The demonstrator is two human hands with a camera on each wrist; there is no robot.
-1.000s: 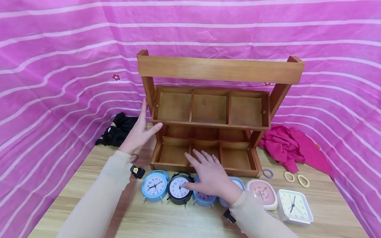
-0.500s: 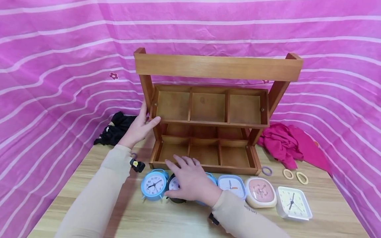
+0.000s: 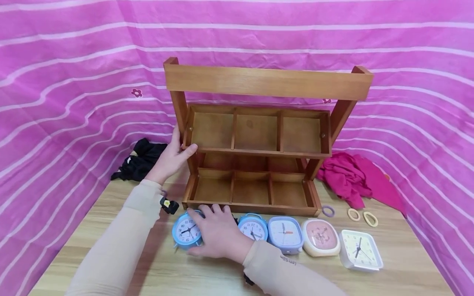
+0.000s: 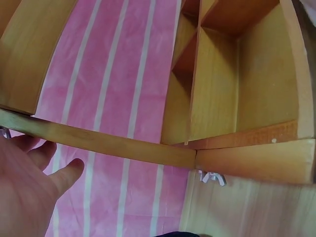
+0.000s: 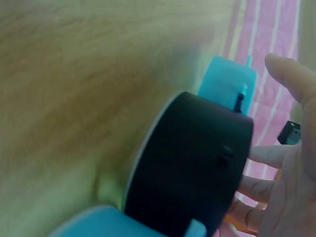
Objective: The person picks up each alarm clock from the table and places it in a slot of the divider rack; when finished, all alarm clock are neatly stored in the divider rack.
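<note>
My left hand (image 3: 171, 159) touches the left post of a two-tier wooden rack (image 3: 266, 84), its fingers on the outer side and its thumb near the upper tray. In the left wrist view the fingertips meet the side bar (image 4: 123, 148). My right hand (image 3: 220, 236) is spread over a black alarm clock (image 5: 192, 158), which it mostly hides in the head view. Its fingertips reach the edge of the leftmost blue alarm clock (image 3: 186, 232). Another blue alarm clock (image 3: 253, 229) stands just right of the hand. The right fingers and thumb are apart, not closed round a clock.
To the right stand a lavender-blue clock (image 3: 285, 234), a pink-faced clock (image 3: 321, 236) and a white square clock (image 3: 361, 250). Hair ties, including a purple one (image 3: 328, 211), lie behind. Black cloth (image 3: 138, 160) and magenta cloth (image 3: 348, 176) flank the rack.
My right hand has moved left along the clock row, uncovering the second blue clock and the lavender-blue one. My left hand has come into contact with the rack's left post.
</note>
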